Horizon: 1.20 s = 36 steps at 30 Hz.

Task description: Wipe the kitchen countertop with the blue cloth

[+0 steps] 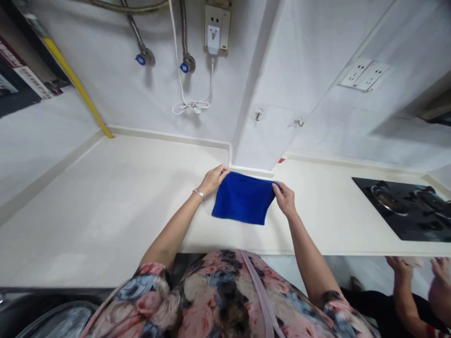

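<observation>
A blue cloth (244, 198) is stretched between my two hands over the pale countertop (116, 202), close to the wall corner. My left hand (214, 179) pinches its upper left corner between thumb and fingers. At the upper right corner, my right hand (284, 196) grips the cloth the same way. The cloth's lower edge hangs free toward me. Whether that edge rests on the counter or hovers just above it, I cannot tell.
A black gas hob (405, 211) is set in the counter at right. Behind, a plugged-in white adapter (213, 40), two blue-handled valves and a yellow pipe (77, 87) line the wall. Another person's hands (401, 267) show at lower right, below the counter's front edge.
</observation>
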### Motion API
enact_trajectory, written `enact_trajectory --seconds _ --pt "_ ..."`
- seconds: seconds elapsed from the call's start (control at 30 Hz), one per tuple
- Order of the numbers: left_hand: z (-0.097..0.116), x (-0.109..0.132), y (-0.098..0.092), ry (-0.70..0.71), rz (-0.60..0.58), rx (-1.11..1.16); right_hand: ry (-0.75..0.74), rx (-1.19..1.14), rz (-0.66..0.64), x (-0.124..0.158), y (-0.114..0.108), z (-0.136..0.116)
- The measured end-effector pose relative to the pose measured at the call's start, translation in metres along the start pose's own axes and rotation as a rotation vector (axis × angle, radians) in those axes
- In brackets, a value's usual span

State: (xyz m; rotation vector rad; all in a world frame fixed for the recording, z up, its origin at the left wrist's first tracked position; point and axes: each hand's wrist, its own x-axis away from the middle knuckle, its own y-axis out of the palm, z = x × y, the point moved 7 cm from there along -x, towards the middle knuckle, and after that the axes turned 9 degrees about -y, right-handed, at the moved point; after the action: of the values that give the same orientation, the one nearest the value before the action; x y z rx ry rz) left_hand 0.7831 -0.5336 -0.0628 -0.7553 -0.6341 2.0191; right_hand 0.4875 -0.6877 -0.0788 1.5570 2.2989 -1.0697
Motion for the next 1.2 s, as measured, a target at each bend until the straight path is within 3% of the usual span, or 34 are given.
enact_trajectory --seconds 0.1,0.17,0.27,0.33,0.5,0.53,0.6,0.67,0.73,0.87,0.93,1.03,1.2 --pt "0.029 -0.017 -0.042 0.076 0.118 0.04 -0.089 -0.089 0.089 -0.028 -0.018 -0.037" --pt "0.045 -0.016 -0.068 0.15 0.206 0.056 -0.152 -0.125 0.113 -0.036 -0.027 -0.057" --pt "0.049 0.004 -0.079 0.161 0.186 0.05 -0.186 -0.14 0.037 -0.023 -0.031 -0.069" --pt "0.039 0.031 -0.065 0.121 0.062 0.047 -0.157 -0.126 -0.094 0.002 -0.027 -0.059" --pt "-0.009 0.128 0.001 0.115 -0.355 0.028 -0.014 0.005 -0.619 0.096 -0.001 -0.001" --pt "-0.025 0.143 0.013 0.076 -0.454 -0.012 -0.04 0.046 -0.66 0.107 0.003 0.006" --pt "-0.061 0.156 0.022 -0.037 -0.481 -0.076 -0.125 0.132 -0.609 0.114 0.013 0.01" --pt "-0.095 0.146 0.014 -0.143 -0.324 -0.157 -0.185 0.196 -0.509 0.11 0.038 0.005" --pt "-0.12 0.126 0.003 -0.237 -0.126 -0.251 -0.215 0.223 -0.493 0.106 0.083 -0.007" --pt "-0.151 0.092 -0.004 -0.437 0.086 -0.392 -0.324 0.309 -0.653 0.118 0.182 -0.035" --pt "-0.164 0.088 -0.001 -0.544 0.11 -0.424 -0.363 0.386 -0.758 0.128 0.205 -0.036" --pt "-0.179 0.093 0.004 -0.639 0.1 -0.439 -0.306 0.43 -0.786 0.131 0.191 -0.014" --pt "-0.185 0.1 0.008 -0.607 0.119 -0.429 -0.03 0.596 -0.515 0.127 0.097 0.065"
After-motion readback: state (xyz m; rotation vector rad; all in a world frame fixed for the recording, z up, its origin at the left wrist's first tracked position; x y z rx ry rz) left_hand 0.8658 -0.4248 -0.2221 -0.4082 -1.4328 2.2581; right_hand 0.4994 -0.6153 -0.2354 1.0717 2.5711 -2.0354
